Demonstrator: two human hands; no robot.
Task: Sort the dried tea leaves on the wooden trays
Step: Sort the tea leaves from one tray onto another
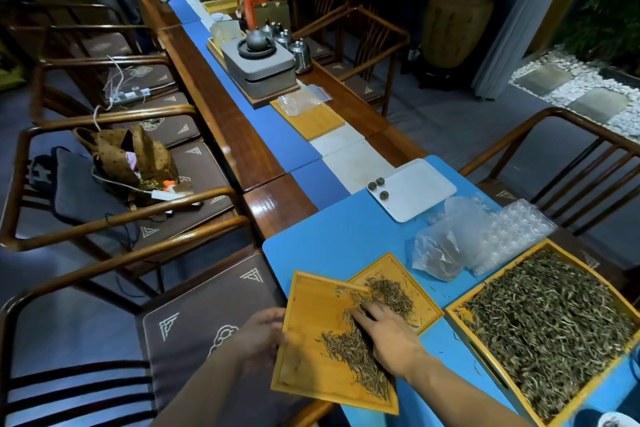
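Dried tea leaves [353,354] lie in a long band down the near wooden tray [311,333], running from its far right corner toward you. Your right hand [388,333] rests flat on that band with its fingers [363,314] straight and slightly spread, pointing up and left toward the lip where this tray overlaps the second small tray [415,284]. The leaves sit directly under and ahead of those fingers, so the right hand is the nearer one for sweeping. Your left hand [259,333] grips the tray's left edge, apparently with the thumb over the rim, though blur hides the detail. The large tray [460,314] of unsorted leaves sits well to the right on the blue tabletop [329,236].
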